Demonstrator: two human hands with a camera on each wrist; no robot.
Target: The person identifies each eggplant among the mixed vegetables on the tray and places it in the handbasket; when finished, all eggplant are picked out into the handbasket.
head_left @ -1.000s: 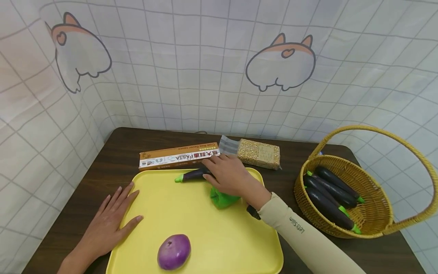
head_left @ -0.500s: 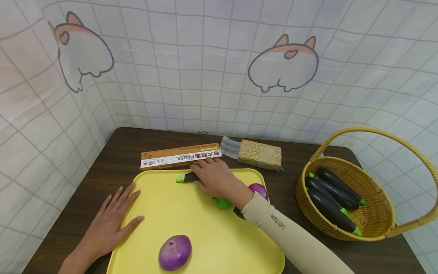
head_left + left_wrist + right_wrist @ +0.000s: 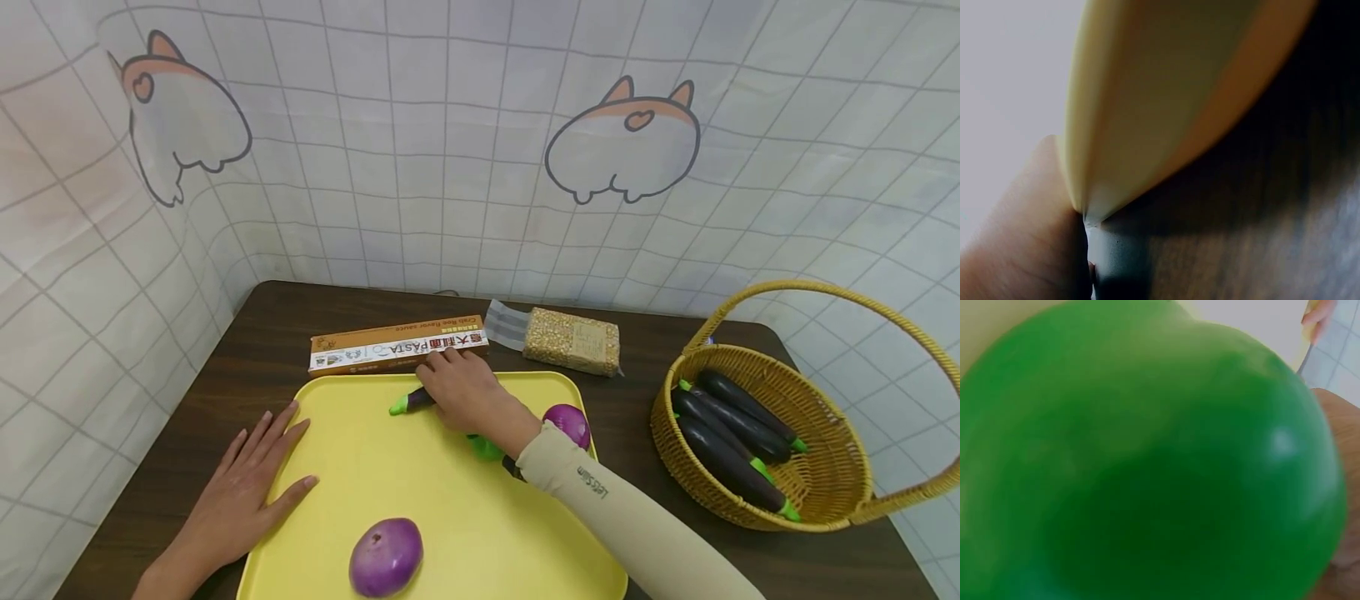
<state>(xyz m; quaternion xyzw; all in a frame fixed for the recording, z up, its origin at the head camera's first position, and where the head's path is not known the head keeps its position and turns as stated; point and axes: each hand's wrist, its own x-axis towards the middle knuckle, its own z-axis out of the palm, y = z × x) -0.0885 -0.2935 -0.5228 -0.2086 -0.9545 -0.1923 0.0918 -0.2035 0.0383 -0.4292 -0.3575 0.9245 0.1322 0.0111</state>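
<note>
My right hand (image 3: 468, 396) is at the tray's far edge, its fingers curled over a dark purple eggplant (image 3: 422, 400). The eggplant's green stem end points left; its other end is hidden beneath the hand. A green bell pepper (image 3: 486, 448) lies just under the right wrist, mostly covered in the head view; in the right wrist view the pepper (image 3: 1147, 456) fills most of the picture. My left hand (image 3: 240, 492) rests flat on the left rim of the yellow tray (image 3: 420, 492), fingers extended, thumb over the tray. Dark blur hides detail in the left wrist view.
A round purple eggplant (image 3: 386, 557) lies near the tray's front, and a purple onion (image 3: 567, 425) by its right rim. Behind the tray are a pasta box (image 3: 397, 343) and a bag of grains (image 3: 572, 340). Right stands a handled basket (image 3: 840, 467) holding several eggplants.
My right hand has slid left along the eggplant, uncovering the onion. The eggplant's stem end has shifted slightly toward me. My left hand stays on the tray rim.
</note>
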